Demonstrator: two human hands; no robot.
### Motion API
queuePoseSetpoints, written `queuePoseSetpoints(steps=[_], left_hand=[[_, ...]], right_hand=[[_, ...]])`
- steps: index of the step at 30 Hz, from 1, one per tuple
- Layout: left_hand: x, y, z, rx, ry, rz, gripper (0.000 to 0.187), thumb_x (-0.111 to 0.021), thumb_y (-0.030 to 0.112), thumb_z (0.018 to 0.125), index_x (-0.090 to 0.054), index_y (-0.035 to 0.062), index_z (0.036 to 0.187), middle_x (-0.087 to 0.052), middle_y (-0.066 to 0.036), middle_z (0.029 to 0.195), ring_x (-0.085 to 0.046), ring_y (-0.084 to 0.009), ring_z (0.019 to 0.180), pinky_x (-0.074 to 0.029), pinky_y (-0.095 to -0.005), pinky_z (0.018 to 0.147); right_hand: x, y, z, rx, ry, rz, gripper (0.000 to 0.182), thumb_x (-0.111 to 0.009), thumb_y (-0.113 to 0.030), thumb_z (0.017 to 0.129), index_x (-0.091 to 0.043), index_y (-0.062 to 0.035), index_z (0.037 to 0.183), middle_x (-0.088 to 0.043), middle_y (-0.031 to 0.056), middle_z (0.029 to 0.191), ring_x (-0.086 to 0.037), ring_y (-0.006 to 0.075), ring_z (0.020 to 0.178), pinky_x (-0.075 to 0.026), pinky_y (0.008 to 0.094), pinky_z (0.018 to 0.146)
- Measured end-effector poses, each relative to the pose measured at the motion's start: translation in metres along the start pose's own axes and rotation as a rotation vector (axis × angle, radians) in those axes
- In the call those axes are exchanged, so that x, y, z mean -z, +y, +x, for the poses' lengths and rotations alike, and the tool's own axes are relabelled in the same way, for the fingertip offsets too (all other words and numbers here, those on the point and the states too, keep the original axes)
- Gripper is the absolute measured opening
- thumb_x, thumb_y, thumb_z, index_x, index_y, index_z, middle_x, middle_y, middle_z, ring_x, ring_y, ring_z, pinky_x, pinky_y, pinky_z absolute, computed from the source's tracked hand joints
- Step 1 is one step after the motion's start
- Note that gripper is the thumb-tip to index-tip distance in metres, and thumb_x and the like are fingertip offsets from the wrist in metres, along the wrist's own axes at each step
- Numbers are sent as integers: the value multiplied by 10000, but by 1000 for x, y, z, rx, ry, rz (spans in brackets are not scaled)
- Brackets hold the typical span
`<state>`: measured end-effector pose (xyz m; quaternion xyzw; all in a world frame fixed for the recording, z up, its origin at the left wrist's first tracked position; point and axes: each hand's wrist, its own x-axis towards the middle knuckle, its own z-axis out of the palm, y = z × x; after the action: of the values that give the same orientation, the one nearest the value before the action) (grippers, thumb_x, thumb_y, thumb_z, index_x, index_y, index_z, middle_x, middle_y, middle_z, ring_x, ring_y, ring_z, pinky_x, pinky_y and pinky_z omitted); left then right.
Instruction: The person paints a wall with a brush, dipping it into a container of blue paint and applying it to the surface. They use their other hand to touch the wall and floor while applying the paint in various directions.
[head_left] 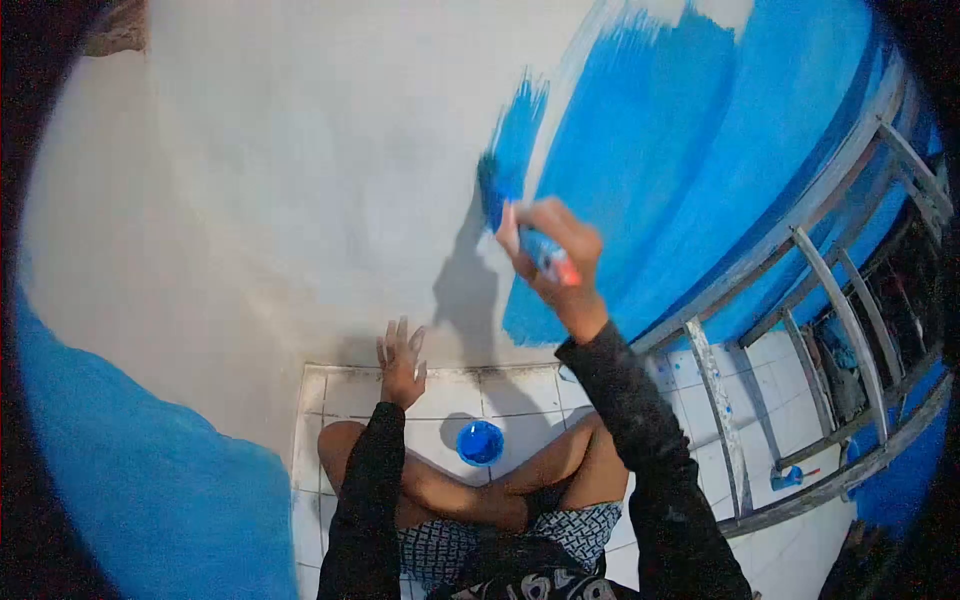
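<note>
My right hand (pixel 578 240) is closed round the handle of a paintbrush (pixel 543 254), raised against the wall. Dark blue bristles press on the lower end of a fresh blue stroke (pixel 517 130), left of a wide blue painted area (pixel 640 150). My left hand (pixel 402 370) is empty, fingers spread, close to the foot of the wall. Between my crossed legs and the wall, a small cup of blue paint (pixel 480 463) stands on the white tiles.
A wooden ladder (pixel 837 293) leans along the right side. Beyond its lower rail, a small blue object with a red tip (pixel 790 479) lies on the floor. The left wall (pixel 150 460) is blue low down and pale above. Bare pale wall (pixel 330 150) spreads left of the strokes.
</note>
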<state>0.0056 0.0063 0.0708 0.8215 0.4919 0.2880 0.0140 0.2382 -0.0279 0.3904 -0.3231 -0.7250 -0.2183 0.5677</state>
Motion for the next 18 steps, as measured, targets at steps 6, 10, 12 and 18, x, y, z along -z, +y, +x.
queuePoseSetpoints(steps=[6, 10, 12, 18], left_hand=[[3, -1, 0, -9, -13, 4, 758, -621, 181, 852, -334, 176, 1553, -104, -147, 1664, -66, -370, 1528, -42, -585, 1199], [3, 0, 0, -7, -13, 14, 747, -623, 188, 858, -345, 183, 1551, -97, -145, 1666, -73, -363, 1529, -54, -582, 1199], [4, 1, 0, -9, -14, 23, 749, -627, 190, 857, -346, 188, 1551, -98, -144, 1666, -70, -363, 1530, -57, -581, 1199], [-1, -3, -2, -3, 6, 37, 763, -639, 193, 850, -343, 203, 1554, -113, -142, 1665, -86, -368, 1529, -87, -610, 1189]], right_hand=[[-8, 5, -37, -245, -249, 97, 116, -755, -89, 810, -649, -42, 799, -653, 113, 763, -654, 285, 650, -501, 344, 552], [2, 9, 24, -128, -26, 74, 116, -747, -79, 831, -658, -31, 774, -681, 95, 765, -667, 220, 631, -507, 314, 551], [4, 13, 53, -161, 44, 157, 109, -747, -69, 835, -664, -29, 778, -687, 83, 765, -661, 197, 617, -507, 303, 551], [6, 7, 83, 134, 323, 18, 105, -780, -40, 797, -677, -56, 801, -668, 53, 731, -637, 178, 600, -494, 282, 544]])
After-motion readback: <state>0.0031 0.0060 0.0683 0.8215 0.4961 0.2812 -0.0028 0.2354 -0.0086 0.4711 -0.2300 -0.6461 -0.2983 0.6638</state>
